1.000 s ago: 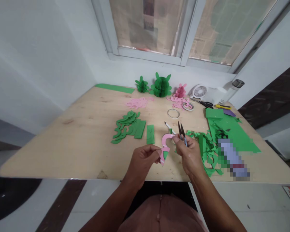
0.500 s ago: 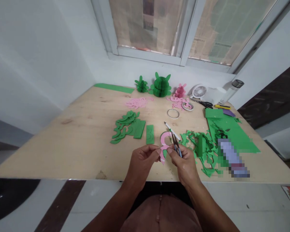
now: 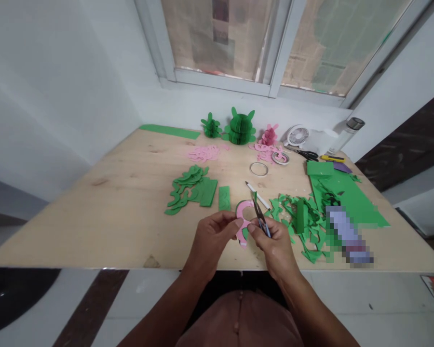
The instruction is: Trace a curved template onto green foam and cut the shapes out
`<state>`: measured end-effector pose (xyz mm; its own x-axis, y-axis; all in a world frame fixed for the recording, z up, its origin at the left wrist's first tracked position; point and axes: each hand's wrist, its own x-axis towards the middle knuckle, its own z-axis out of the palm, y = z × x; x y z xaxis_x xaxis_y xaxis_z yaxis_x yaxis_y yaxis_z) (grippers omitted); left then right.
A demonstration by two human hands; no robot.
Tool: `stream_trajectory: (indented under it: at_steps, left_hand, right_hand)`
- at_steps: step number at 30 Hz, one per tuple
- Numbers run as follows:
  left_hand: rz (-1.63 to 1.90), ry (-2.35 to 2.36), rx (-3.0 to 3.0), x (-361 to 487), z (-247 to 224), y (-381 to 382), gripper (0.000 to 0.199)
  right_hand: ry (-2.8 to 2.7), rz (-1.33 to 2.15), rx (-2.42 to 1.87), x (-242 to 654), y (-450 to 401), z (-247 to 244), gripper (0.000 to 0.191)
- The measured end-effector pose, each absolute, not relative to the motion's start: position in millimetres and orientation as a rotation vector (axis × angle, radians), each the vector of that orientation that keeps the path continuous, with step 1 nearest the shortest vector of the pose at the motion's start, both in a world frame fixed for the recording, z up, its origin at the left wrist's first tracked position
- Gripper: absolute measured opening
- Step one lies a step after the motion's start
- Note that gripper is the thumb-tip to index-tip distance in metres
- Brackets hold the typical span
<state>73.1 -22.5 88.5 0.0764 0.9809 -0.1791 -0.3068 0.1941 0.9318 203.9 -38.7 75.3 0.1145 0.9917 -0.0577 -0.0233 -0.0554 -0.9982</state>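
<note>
Between thumb and fingers, my left hand (image 3: pixel 213 238) is closed on a curved pink paper cutout (image 3: pixel 240 213), with green paper showing behind its edges. My right hand (image 3: pixel 276 243) is closed around a pair of scissors (image 3: pixel 260 218), blades pointing up and away from me. Its thumb and fingertip also touch the cutout's right side. A bit of green paper sits by the blade tips. Just beyond lies a white pen (image 3: pixel 257 194), and a green paper strip (image 3: pixel 224 196) is left of it.
Green cut pieces (image 3: pixel 190 178) lie left, green scraps (image 3: pixel 309 221) right beside green sheets (image 3: pixel 350 197). Pink cutouts (image 3: pixel 204 153), tape rolls (image 3: pixel 259 169), honeycomb paper figures (image 3: pixel 240 127), a small fan (image 3: pixel 297 136), black-handled scissors (image 3: pixel 308 155), a yellow cutter (image 3: pixel 332 158) and a bottle (image 3: pixel 347 135) stand or lie farther back.
The pink cutout has turned slightly and shifted a little left and down in my fingers. The scissors have moved slightly left. Both hands keep their hold.
</note>
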Motion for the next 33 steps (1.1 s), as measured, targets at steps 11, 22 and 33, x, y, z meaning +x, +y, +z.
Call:
stream_trajectory:
  at_steps: [11,22,33]
  left_hand:
    - [1.164,1.033,0.840,73.8,89.4,-23.7,0.014]
    - [1.163,0.966,0.775,72.0,85.7,-24.4,0.013]
    - [1.183,0.921,0.746,72.5,84.9,-25.1,0.013]
  right_hand:
    - [-1.162,1.125,-1.296,203.3,-39.5,77.5,0.019]
    - [-1.148,1.148,-1.298,201.4,-41.6,76.6,0.019]
    - [-1.177,1.136,-1.280,201.3,-42.1,75.2,0.021]
